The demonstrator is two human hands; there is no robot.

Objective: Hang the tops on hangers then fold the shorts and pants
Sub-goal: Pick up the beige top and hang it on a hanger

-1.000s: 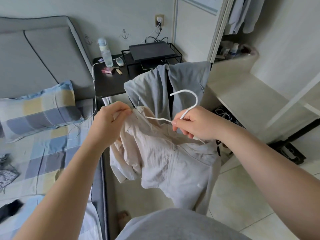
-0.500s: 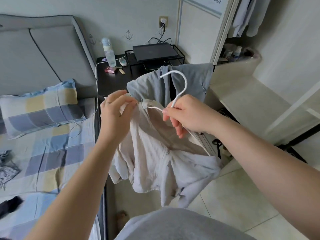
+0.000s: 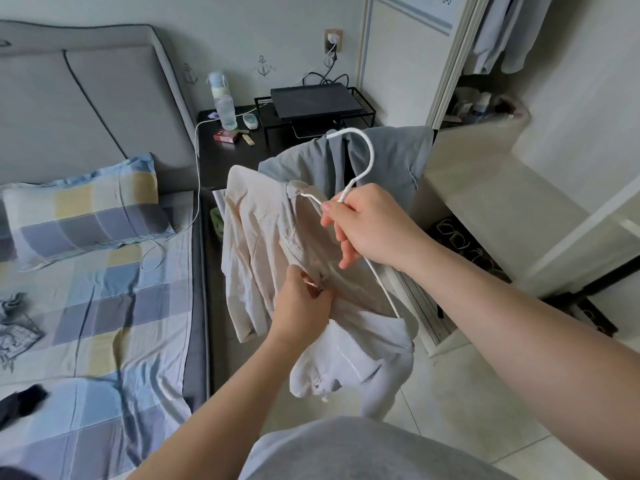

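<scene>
A cream zip-up top (image 3: 256, 244) hangs half on a white hanger (image 3: 367, 157), with one shoulder draped over the hanger's left end. My right hand (image 3: 370, 226) grips the hanger just below its hook. Lower down, my left hand (image 3: 301, 306) pinches the top's fabric near the zipper. The top's lower part bunches and dangles below the hands. A grey garment (image 3: 388, 161) hangs just behind the hanger. Dark clothes (image 3: 20, 403) lie on the bed at the left edge.
The bed (image 3: 104, 323) with a checked sheet and a pillow (image 3: 83, 209) fills the left. A black nightstand (image 3: 235, 150) holds a bottle (image 3: 223, 102), small items and a wire rack. An open wardrobe (image 3: 491, 36) with hanging clothes stands at the right, above tiled floor.
My left hand let go of the top's shoulder, which now rests on the hanger, and dropped to the fabric near the zipper. My right hand has tilted the hanger.
</scene>
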